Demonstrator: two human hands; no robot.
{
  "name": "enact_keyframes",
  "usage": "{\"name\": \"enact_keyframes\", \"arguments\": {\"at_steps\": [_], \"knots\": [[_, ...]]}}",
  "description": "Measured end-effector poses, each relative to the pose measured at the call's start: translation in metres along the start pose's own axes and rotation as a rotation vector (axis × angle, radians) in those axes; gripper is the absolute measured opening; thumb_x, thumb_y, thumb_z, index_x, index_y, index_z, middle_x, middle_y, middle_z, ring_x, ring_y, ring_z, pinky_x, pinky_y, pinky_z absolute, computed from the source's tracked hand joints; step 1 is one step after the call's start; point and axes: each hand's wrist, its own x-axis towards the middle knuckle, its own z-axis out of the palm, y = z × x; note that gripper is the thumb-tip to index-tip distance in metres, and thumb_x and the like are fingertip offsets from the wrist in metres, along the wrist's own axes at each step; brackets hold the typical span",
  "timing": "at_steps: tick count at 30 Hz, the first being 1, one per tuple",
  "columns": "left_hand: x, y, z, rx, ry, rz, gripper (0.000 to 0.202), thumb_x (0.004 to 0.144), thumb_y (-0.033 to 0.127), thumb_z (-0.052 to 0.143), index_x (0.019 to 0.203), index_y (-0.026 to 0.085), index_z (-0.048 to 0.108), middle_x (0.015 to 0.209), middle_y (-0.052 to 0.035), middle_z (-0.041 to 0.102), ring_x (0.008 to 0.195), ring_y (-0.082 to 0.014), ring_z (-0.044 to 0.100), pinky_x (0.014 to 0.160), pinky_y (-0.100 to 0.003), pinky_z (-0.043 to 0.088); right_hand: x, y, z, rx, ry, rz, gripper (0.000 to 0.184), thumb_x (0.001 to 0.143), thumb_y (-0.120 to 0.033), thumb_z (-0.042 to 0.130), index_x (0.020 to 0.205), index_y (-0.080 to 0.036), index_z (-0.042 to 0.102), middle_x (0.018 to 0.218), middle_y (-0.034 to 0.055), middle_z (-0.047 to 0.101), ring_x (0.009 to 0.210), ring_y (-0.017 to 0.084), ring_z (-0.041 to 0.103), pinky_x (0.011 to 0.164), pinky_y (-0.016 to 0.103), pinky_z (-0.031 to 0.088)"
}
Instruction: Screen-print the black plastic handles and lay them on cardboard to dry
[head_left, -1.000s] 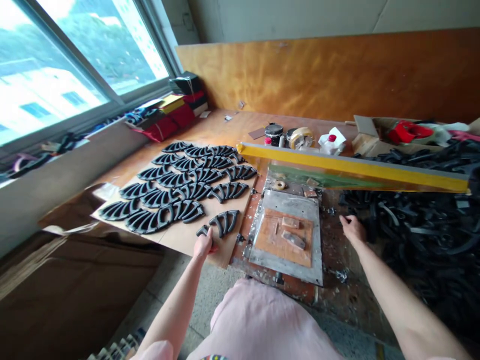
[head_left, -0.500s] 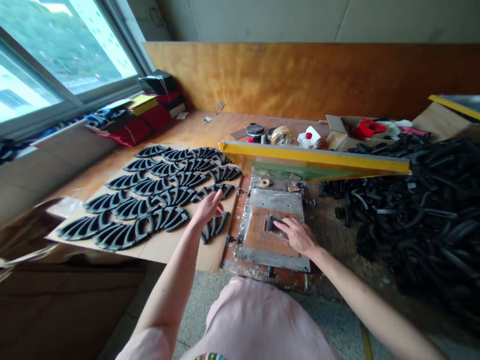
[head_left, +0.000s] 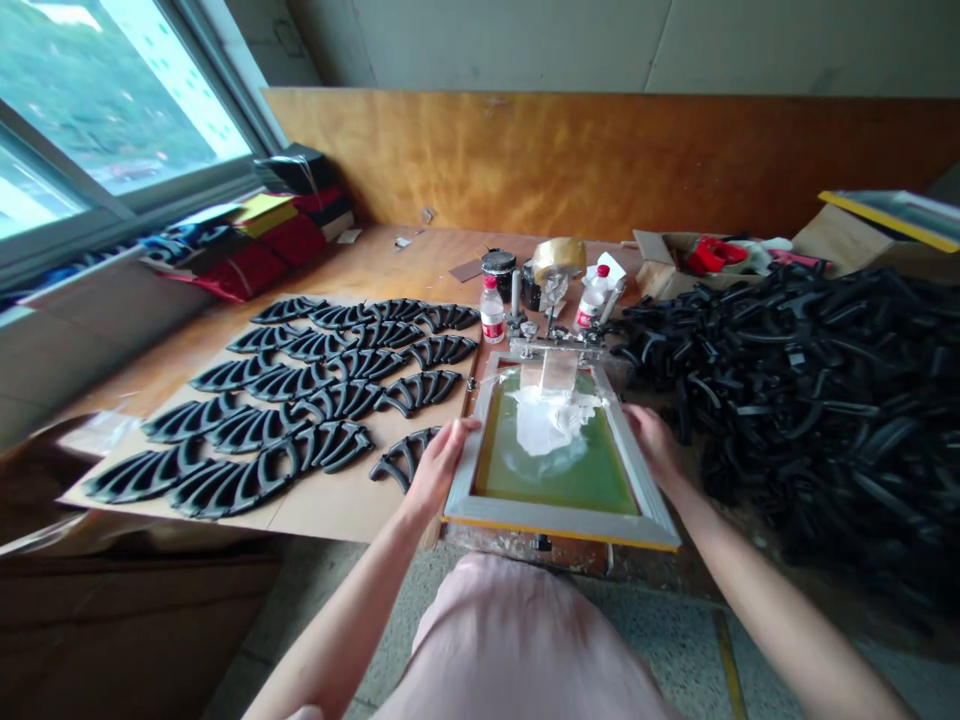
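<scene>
A screen printing frame point(head_left: 461, 478) lies lowered in front of me, its green mesh point(head_left: 555, 487) facing up. White ink point(head_left: 551, 418) is spread over the mesh's far half. My left hand point(head_left: 442, 460) grips the frame's left side, thumb on top. On the right side, my right hand point(head_left: 654, 440) holds the opposite edge, its fingers partly hidden. A pale squeegee point(head_left: 559, 371) rests at the far end of the mesh, by the metal hinge clamp point(head_left: 562, 350). The base plate under the frame is covered.
Rows of curved black plastic parts point(head_left: 277, 375) lie on cardboard point(head_left: 296, 520) to the left. A large heap of black parts point(head_left: 795, 400) fills the right. Behind the frame stand bottles point(head_left: 492, 312), a dark jar point(head_left: 499, 270) and a tape roll point(head_left: 559, 258). An open box point(head_left: 656, 265) sits behind the heap.
The raised frame has come down flat over the base plate. My left hand left the black parts and my right hand left the small black piece on the plate; both now hold the frame.
</scene>
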Motion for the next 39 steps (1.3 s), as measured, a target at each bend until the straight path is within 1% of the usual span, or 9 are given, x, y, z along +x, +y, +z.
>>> {"name": "enact_keyframes", "arguments": {"at_steps": [5,9,13,19,23,26,30,33,39], "knots": [[-0.001,-0.069,0.003,0.089,0.004,-0.158,0.068,0.08,0.054,0.062,0.136,0.02,0.045,0.089,-0.0033,0.066,0.074,-0.0172,0.063,0.063,-0.026,0.049,0.05,-0.041,-0.001,0.011,0.049,-0.151,0.056,0.081,-0.033,0.068,0.132,-0.016,0.052,0.127,0.0151,0.055,0.107,0.025,0.06,0.092,0.039,0.05],[0.01,-0.093,0.005,0.125,-0.002,-0.182,0.069,0.08,0.054,0.06,0.137,0.019,0.044,0.084,-0.0021,0.065,0.074,-0.018,0.064,0.064,-0.027,0.049,0.052,-0.086,0.024,-0.178,-0.269,-0.256,0.025,0.084,-0.03,0.065,0.106,-0.019,0.062,0.108,0.0092,0.064,0.1,0.023,0.061,0.083,0.032,0.05],[0.011,-0.101,0.003,0.114,-0.006,-0.168,0.066,0.081,0.055,0.059,0.135,0.02,0.047,0.083,-0.0017,0.065,0.076,-0.0186,0.064,0.066,-0.027,0.049,0.016,-0.093,0.036,-0.256,-0.384,-0.306,0.013,0.089,-0.021,0.053,0.098,-0.016,0.062,0.098,0.0101,0.068,0.088,0.022,0.063,0.074,0.031,0.047],[0.008,-0.101,0.004,0.106,0.004,-0.171,0.062,0.082,0.055,0.059,0.132,0.02,0.049,0.089,-0.0038,0.068,0.081,-0.0195,0.065,0.068,-0.027,0.049,-0.014,-0.085,0.011,-0.178,-0.589,-0.662,0.023,0.083,-0.007,0.047,0.094,-0.019,0.064,0.093,0.0052,0.068,0.082,0.018,0.062,0.069,0.027,0.042],[0.008,-0.096,0.005,0.12,0.015,-0.166,0.063,0.082,0.055,0.059,0.131,0.018,0.05,0.089,-0.0044,0.067,0.08,-0.0195,0.064,0.068,-0.027,0.049,0.001,-0.087,0.009,-0.112,-0.515,-0.585,0.009,0.084,-0.018,0.058,0.086,-0.022,0.065,0.086,0.0016,0.068,0.079,0.017,0.061,0.066,0.026,0.041],[0.007,-0.093,0.005,0.124,0.021,-0.173,0.066,0.08,0.055,0.06,0.133,0.018,0.049,0.087,-0.004,0.067,0.076,-0.0186,0.064,0.065,-0.027,0.049,-0.009,-0.086,0.023,-0.123,-0.383,-0.566,0.019,0.087,-0.011,0.051,0.093,-0.02,0.067,0.092,0.0047,0.067,0.085,0.018,0.061,0.069,0.026,0.043],[0.007,-0.09,0.006,0.118,0.029,-0.178,0.068,0.079,0.055,0.062,0.134,0.017,0.048,0.086,-0.0041,0.068,0.073,-0.0178,0.063,0.063,-0.026,0.048,-0.029,-0.082,0.029,-0.091,-0.432,-0.606,0.02,0.087,-0.012,0.053,0.098,-0.02,0.067,0.094,0.0043,0.068,0.081,0.016,0.063,0.068,0.026,0.045],[0.006,-0.084,0.005,0.097,0.013,-0.177,0.07,0.078,0.055,0.062,0.136,0.019,0.047,0.088,-0.0038,0.068,0.074,-0.0177,0.064,0.064,-0.026,0.049,-0.011,-0.091,0.021,-0.021,-0.395,-0.517,0.018,0.085,-0.025,0.065,0.103,-0.024,0.068,0.095,0.0014,0.07,0.08,0.016,0.064,0.069,0.026,0.047],[0.003,-0.035,-0.004,0.078,-0.048,-0.155,0.068,0.077,0.057,0.064,0.134,0.022,0.051,0.082,-0.0008,0.068,0.066,-0.0148,0.061,0.058,-0.023,0.045,0.071,-0.101,-0.012,-0.008,-0.126,-0.247,0.061,0.081,-0.038,0.071,0.138,-0.031,0.051,0.102,0.0043,0.07,0.079,0.019,0.064,0.071,0.029,0.048]]}}
